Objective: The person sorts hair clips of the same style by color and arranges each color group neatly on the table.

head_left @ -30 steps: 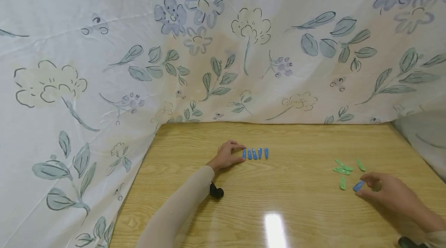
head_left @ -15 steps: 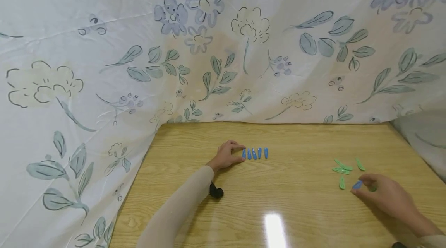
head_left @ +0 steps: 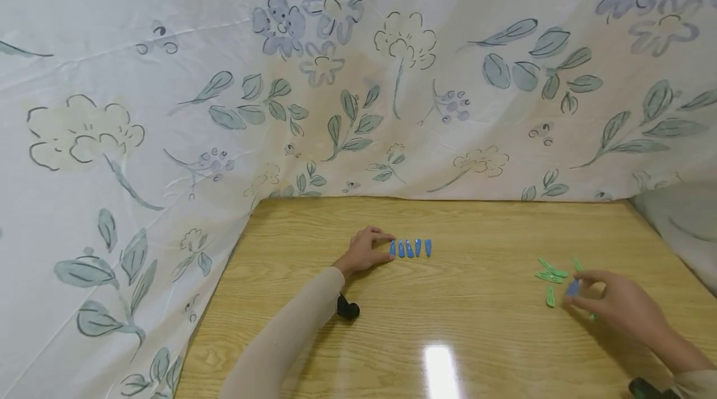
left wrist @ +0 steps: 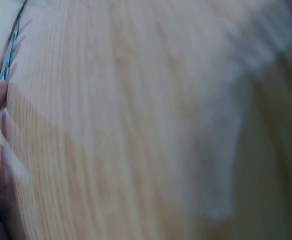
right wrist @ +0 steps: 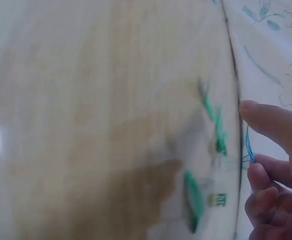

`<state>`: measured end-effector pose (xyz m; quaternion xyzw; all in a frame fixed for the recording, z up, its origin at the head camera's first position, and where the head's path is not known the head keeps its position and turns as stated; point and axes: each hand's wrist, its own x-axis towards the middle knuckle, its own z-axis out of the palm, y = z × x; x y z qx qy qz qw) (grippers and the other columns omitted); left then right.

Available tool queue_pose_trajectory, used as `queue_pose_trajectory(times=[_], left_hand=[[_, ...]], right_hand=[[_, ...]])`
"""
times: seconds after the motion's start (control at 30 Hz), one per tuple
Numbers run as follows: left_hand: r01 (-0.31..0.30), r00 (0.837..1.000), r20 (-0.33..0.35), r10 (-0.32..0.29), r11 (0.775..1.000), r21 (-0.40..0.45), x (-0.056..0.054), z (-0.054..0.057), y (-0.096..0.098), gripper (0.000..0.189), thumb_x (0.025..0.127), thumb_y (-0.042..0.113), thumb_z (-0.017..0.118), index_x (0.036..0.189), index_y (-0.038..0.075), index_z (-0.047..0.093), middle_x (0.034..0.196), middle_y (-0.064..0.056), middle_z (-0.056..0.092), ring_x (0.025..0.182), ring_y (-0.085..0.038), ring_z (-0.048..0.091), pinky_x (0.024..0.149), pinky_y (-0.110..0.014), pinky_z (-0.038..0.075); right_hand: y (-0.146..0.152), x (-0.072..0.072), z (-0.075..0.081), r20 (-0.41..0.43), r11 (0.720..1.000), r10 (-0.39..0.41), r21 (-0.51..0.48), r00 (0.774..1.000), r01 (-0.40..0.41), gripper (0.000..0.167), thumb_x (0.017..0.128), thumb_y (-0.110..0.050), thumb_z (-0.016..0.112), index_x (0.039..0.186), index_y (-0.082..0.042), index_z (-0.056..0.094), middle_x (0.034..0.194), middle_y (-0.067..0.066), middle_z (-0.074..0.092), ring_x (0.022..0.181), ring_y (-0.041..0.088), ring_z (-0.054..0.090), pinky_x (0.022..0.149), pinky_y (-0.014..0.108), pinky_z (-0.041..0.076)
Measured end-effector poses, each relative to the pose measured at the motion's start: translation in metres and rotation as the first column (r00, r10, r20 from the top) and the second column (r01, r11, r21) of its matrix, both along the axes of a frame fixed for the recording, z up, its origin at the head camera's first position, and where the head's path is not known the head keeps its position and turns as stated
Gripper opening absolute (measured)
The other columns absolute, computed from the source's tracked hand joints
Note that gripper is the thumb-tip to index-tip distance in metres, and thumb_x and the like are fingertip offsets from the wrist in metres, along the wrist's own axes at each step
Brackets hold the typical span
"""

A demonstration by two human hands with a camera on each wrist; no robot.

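Since a second ago the blue clip has drifted up and back a bit toward the green clips, pinched off the table between thumb and fingertips of the right hand. The left hand hasn't budged, fingers loosely curled with a fingertip at the end of the row of blue clips, probably to keep the line tidy. Both wrist views are badly blurred, and I can't tell whether that fingertip actually touches the row.

The right hand pinches a thin blue clip between its thumb and curled fingers. Green clips lie just beside it on the wooden surface. A flowered cloth hangs behind.
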<state>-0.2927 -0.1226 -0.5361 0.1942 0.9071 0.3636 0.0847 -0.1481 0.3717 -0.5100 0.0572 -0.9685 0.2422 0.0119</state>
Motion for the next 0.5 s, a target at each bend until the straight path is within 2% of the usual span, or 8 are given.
queue_pose_trajectory(times=[0.07,0.2,0.5], left_hand=[[-0.004,1.000,0.004,0.004,1.000,0.007,-0.001,0.000,0.000,0.045,0.089,0.033,0.077,0.132,0.026,0.068,0.136,-0.006,0.053,0.126,-0.030,0.044,0.112,-0.054,0.023],[-0.006,1.000,0.018,0.005,1.000,0.013,-0.001,0.000,0.000,0.045,0.090,0.033,0.077,0.133,0.025,0.068,0.137,-0.006,0.052,0.129,-0.030,0.043,0.113,-0.054,0.021],[-0.015,1.000,0.014,0.015,1.000,0.014,-0.002,0.005,0.003,0.044,0.090,0.030,0.077,0.132,0.023,0.068,0.137,-0.008,0.052,0.127,-0.031,0.044,0.112,-0.055,0.023]], right_hand=[[-0.002,-0.004,0.004,0.003,1.000,0.010,-0.008,1.000,-0.010,0.064,0.088,-0.043,0.076,0.125,0.008,0.064,0.104,0.015,0.073,0.048,0.005,0.049,0.042,0.025,0.038],[-0.009,-0.012,0.012,-0.003,0.999,0.043,0.002,0.999,-0.043,0.063,0.090,-0.044,0.075,0.127,0.006,0.064,0.111,0.020,0.071,0.051,0.003,0.049,0.042,0.026,0.039],[-0.042,-0.041,0.024,-0.054,0.993,0.111,0.045,0.992,-0.108,0.062,0.085,-0.042,0.080,0.123,0.004,0.067,0.106,0.018,0.072,0.055,0.001,0.045,0.045,0.025,0.037]])
